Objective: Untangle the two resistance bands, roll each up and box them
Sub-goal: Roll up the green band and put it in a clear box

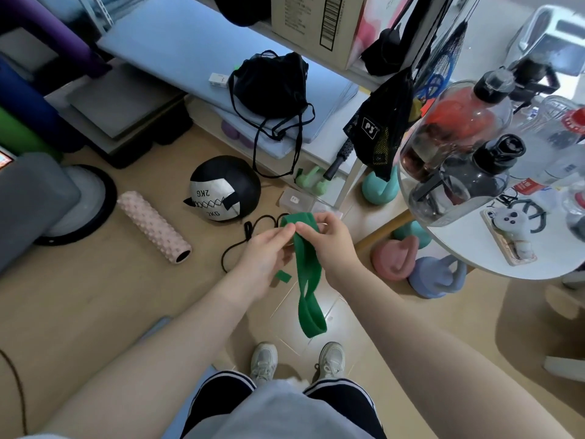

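Nearest the camera, a grey shirt hem and dark shorts with white stripes (221,388) fill the 6 o'clock edge, with two pale sneakers (264,362) on the tan floor just past them. Both forearms reach toward the middle of the view, where the left hand (264,248) and the right hand (329,239) each pinch the top of a green resistance band (308,277) between thumb and fingertips; the band folds over at the top and hangs as a twisted loop toward the shoes. A black cord (240,239) lies on the floor behind the hands. At 11 o'clock from the hands sits a black and white medicine ball (221,188) marked "2KG" twice, and at 9 o'clock a pink knobbed foam roller (155,228). At 1 o'clock a black mesh bag (380,128) bears a label reading "P3".
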`<state>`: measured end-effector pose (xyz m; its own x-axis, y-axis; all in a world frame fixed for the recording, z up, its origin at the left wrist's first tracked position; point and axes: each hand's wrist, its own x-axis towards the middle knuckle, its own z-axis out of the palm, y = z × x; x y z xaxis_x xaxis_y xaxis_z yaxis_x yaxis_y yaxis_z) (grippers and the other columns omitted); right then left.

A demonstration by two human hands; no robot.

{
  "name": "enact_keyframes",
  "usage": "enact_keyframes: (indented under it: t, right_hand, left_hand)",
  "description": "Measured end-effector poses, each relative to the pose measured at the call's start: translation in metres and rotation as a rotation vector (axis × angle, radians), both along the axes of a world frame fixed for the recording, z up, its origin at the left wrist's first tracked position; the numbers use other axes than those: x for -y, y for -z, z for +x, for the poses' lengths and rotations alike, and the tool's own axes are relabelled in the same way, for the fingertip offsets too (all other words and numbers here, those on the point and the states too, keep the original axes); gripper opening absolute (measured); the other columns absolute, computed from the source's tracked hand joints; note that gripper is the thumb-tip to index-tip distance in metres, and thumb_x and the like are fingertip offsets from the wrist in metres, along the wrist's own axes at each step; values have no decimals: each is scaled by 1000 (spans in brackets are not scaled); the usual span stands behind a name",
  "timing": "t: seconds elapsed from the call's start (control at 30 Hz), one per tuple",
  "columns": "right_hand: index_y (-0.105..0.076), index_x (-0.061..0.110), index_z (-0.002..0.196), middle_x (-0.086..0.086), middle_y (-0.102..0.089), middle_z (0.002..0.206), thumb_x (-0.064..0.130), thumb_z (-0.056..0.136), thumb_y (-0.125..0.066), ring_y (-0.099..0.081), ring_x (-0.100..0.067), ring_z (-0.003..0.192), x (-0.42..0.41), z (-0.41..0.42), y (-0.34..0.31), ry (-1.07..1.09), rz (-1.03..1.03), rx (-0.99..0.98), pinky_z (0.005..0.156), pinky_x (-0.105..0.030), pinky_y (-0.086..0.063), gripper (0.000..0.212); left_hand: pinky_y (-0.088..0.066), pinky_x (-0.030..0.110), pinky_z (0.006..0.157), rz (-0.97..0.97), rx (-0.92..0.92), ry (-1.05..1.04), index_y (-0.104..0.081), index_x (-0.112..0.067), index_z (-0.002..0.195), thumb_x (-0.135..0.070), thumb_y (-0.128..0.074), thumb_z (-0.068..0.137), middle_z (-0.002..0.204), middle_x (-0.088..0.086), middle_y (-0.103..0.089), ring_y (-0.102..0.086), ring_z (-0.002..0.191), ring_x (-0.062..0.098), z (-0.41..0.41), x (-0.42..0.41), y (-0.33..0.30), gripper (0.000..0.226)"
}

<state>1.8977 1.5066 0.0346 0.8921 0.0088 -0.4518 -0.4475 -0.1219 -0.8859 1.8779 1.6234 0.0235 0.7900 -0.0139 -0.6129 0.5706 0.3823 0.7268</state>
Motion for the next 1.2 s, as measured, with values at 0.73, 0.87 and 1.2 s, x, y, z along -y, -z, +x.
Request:
enact_keyframes:
  t: [0.73,0.87,1.2]
  right_hand:
    - [-52,5,120,-14,-61,103,24,93,-55,-62,-22,72,56,-18,64,250,134,-495,56,-25,-53,33]
    - [-50,13,119,-9,-66,96,7,93,-42,-67,-21,70,64,-9,57,289,97,-450,58,-28,-54,28]
    - [-44,14,120,-12,-62,108,-6,92,-24,-69,-24,70,84,-6,29,277,285,-395,77,-42,-54,41]
  left_hand:
    - [-51,20,68,37,29,-136,-64,-15,90,-5,-49,93,79,-4,-73,-70,76,8,2,1,-11,18]
    - [-50,25,78,15,15,-228,-61,-13,93,-2,-48,93,90,3,-68,-65,86,13,4,-12,-8,17]
    - [-44,31,93,-73,-179,-451,-40,1,135,-3,-54,91,124,16,-58,-60,97,22,15,-27,15,46]
